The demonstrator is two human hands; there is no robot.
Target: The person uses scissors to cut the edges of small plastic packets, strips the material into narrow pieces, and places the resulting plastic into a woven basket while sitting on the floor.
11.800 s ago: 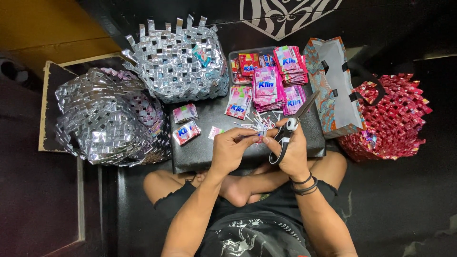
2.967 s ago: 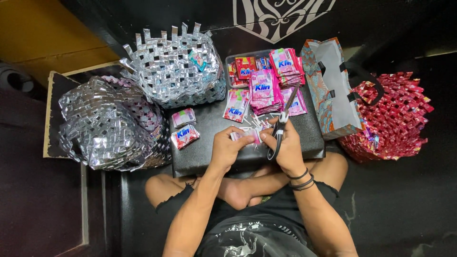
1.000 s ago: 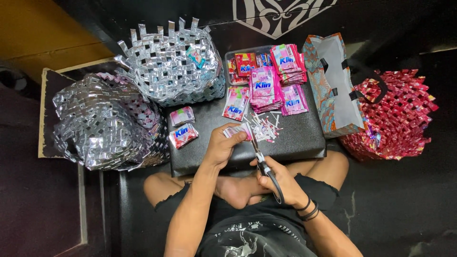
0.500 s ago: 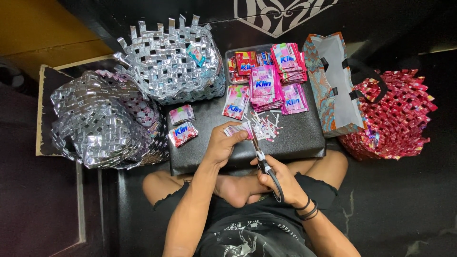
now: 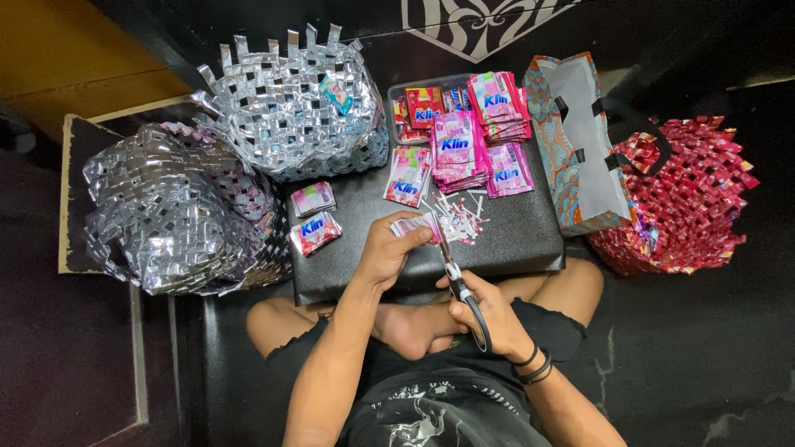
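Head view, sachet (image 5: pixel 416 224) in left hand (image 5: pixel 389 251), scissors (image 5: pixel 460 291) in right hand (image 5: pixel 489 312)

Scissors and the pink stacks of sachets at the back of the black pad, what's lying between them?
In the head view, a scatter of cut strips lies on the black pad between the scissors in the right hand and the pink sachet stacks.

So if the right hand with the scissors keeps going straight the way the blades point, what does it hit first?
The right hand aims the scissors up at the pink sachet pinched in the left hand; the blades seem to meet it already.
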